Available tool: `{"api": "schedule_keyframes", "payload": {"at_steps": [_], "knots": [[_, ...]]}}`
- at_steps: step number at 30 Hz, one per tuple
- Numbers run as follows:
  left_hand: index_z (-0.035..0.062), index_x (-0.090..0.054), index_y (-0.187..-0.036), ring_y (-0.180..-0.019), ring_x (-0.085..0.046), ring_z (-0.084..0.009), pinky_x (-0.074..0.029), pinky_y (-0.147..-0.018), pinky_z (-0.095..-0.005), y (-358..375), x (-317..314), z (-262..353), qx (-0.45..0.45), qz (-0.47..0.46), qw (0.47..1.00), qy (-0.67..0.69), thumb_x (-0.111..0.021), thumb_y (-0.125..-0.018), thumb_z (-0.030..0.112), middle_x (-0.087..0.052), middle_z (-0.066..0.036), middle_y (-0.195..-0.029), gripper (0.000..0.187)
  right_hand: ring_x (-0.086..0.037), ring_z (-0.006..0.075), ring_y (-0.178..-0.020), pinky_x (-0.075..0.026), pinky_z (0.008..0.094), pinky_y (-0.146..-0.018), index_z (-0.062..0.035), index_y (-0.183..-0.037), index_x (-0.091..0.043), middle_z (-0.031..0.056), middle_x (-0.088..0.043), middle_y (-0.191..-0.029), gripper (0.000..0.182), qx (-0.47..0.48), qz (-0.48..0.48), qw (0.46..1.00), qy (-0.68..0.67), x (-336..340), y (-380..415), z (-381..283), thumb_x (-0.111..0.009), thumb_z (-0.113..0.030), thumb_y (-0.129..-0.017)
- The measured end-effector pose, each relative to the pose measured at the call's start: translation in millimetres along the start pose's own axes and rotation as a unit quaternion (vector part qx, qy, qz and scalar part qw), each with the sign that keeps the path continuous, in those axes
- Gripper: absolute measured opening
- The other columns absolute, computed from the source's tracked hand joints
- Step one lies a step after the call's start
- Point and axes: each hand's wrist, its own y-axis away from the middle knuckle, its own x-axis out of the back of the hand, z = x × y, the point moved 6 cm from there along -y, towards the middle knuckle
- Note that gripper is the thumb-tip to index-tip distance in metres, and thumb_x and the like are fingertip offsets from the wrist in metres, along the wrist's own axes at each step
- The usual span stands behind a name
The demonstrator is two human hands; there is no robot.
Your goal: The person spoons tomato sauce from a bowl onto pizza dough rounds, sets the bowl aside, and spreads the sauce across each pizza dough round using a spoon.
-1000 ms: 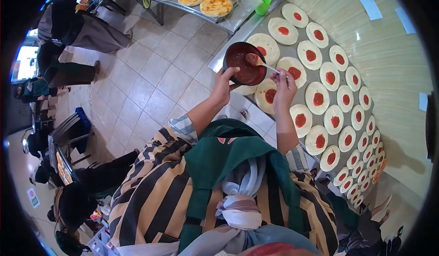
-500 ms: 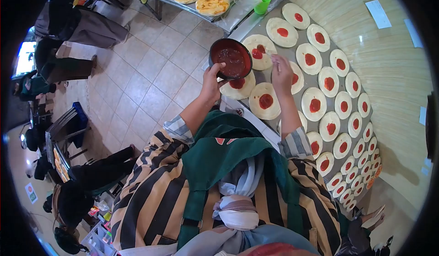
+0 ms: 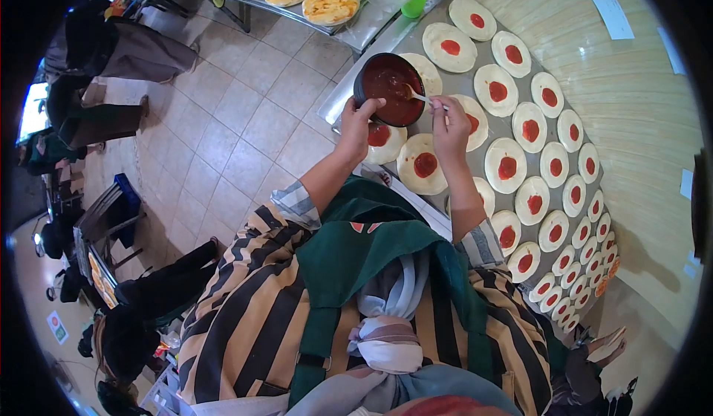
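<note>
Sauce bowl (image 3: 361, 82) is held above the left end of the grey worktop (image 3: 483, 53). Left hand (image 3: 355, 130), at the worktop's left end: thumb laid over the bowl's rim, remaining fingers mostly hidden beneath. Spoon (image 3: 419, 97), over the worktop: head dipped inside the bowl. Right hand (image 3: 449, 130), further right over the worktop: thumb and fingers pinched on the spoon's handle. Dough rounds (image 3: 505, 145) extend rightward across the worktop, most showing a central red patch (image 3: 507, 168).

Judged risks: a tilt in the one-handed hold could send sauce (image 3: 386, 93) over the rim onto the worktop's left-end rounds; an overloaded spoon could drip between patches; a lowered right sleeve (image 3: 481, 245) could smear rounds along the worktop's near edge.

Bowl condition: dark exterior, reddish inner wall, mouth upward, thick-looking red sauce inside. Fill depth cannot be told.
</note>
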Motion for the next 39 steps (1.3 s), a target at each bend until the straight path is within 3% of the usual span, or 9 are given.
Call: {"api": "schedule_keyframes", "payload": {"at_steps": [2, 9, 14, 21, 22, 23, 26, 33, 39], "knots": [[0.0064, -0.052, -0.110, -0.088, -0.059, -0.0147, -0.050, -0.069, -0.0322, -2.7, 0.2, -4.3, 0.011, 0.002, 1.000, 0.015, -0.069, -0.076, 0.025, -0.058, -0.006, -0.103, 0.042, -0.062, 0.0143, -0.072, -0.049, 0.0259, -0.067, 0.0017, -0.098, -0.063, 0.0079, -0.064, -0.083, 0.014, -0.139, 0.081, 0.974, -0.156, -0.9, 11.8, 29.8, -0.054, -0.008, -0.095], [0.0067, -0.052, -0.111, -0.088, -0.058, -0.0161, -0.050, -0.070, -0.0330, -8.0, 3.1, -3.2, 0.013, -0.005, 1.000, 0.024, -0.069, -0.077, 0.024, -0.056, -0.005, -0.100, 0.042, -0.062, 0.0124, -0.071, -0.049, 0.0238, -0.067, 0.0032, -0.097, -0.064, 0.0065, -0.064, -0.080, 0.019, -0.209, 0.186, 0.932, -0.231, 13.0, 25.5, 42.9, -0.053, -0.012, -0.097], [0.0056, -0.051, -0.109, -0.091, -0.056, -0.0178, -0.053, -0.073, -0.0364, -8.6, 7.5, 0.0, 0.020, 0.001, 0.999, 0.040, -0.067, -0.078, 0.025, -0.053, -0.007, -0.100, 0.041, -0.062, 0.0135, -0.072, -0.051, 0.0259, -0.070, 0.0021, -0.098, -0.064, 0.0077, -0.064, -0.083, 0.018, -0.257, 0.240, 0.839, -0.414, 8.7, 22.4, 63.3, -0.054, -0.013, -0.097], [0.0042, -0.050, -0.108, -0.093, -0.055, -0.0184, -0.053, -0.077, -0.0369, -13.9, 29.5, -0.1, 0.010, 0.028, 0.999, 0.031, -0.067, -0.077, 0.027, -0.052, -0.007, -0.098, 0.042, -0.064, 0.0180, -0.077, -0.052, 0.0296, -0.072, 0.0022, -0.098, -0.063, 0.0098, -0.064, -0.084, 0.015, -0.147, 0.203, 0.951, -0.183, 10.5, -1.5, 54.1, -0.054, -0.010, -0.096], [0.0045, -0.051, -0.109, -0.094, -0.055, -0.0185, -0.051, -0.081, -0.0394, -13.4, 29.8, 1.2, 0.010, 0.036, 0.999, 0.024, -0.064, -0.079, 0.026, -0.055, -0.008, -0.100, 0.040, -0.064, 0.0212, -0.080, -0.051, 0.0308, -0.073, 0.0021, -0.099, -0.062, 0.0114, -0.064, -0.086, 0.013, -0.069, 0.117, 0.988, -0.071, 5.4, -8.6, 45.0, -0.055, -0.008, -0.094], [0.0048, -0.052, -0.110, -0.094, -0.056, -0.0187, -0.050, -0.084, -0.0420, -13.6, 29.8, 1.9, 0.009, 0.045, 0.999, 0.017, -0.062, -0.081, 0.026, -0.058, -0.009, -0.101, 0.038, -0.064, 0.0243, -0.082, -0.050, 0.0319, -0.073, 0.0020, -0.099, -0.062, 0.0130, -0.063, -0.088, 0.012, 0.010, 0.028, 0.999, 0.042, -3.5, -11.8, 38.4, -0.055, -0.006, -0.093], [0.0048, -0.051, -0.111, -0.094, -0.055, -0.0184, -0.050, -0.084, -0.0414, -13.4, 26.0, 3.3, 0.008, 0.041, 0.999, 0.014, -0.063, -0.080, 0.026, -0.057, -0.008, -0.100, 0.039, -0.062, 0.0286, -0.085, -0.049, 0.0340, -0.074, 0.0016, -0.099, -0.062, 0.0157, -0.062, -0.091, 0.012, 0.059, 0.053, 0.995, 0.057, 4.9, -14.4, 19.4, -0.055, -0.004, -0.092], [0.0011, -0.051, -0.110, -0.084, -0.060, -0.0157, -0.051, -0.072, -0.0278, -3.6, -6.6, 16.9, -0.034, 0.030, 0.999, -0.007, -0.071, -0.076, 0.020, -0.060, -0.008, -0.101, 0.044, -0.062, 0.0236, -0.073, -0.049, 0.0319, -0.066, 0.0013, -0.098, -0.062, 0.0135, -0.062, -0.086, 0.011, 0.056, 0.089, 0.994, -0.008, 30.0, -14.6, -10.8, -0.054, -0.005, -0.093], [0.0041, -0.052, -0.111, -0.089, -0.058, -0.0147, -0.048, -0.077, -0.0317, -1.8, -42.9, 7.7, -0.063, -0.019, 0.998, 0.011, -0.072, -0.077, 0.020, -0.060, -0.007, -0.102, 0.043, -0.062, 0.0144, -0.069, -0.051, 0.0273, -0.066, 0.0035, -0.097, -0.063, 0.0081, -0.065, -0.082, 0.019, -0.213, 0.152, 0.946, -0.191, 17.3, 2.7, 64.7, -0.052, -0.012, -0.097]]}}
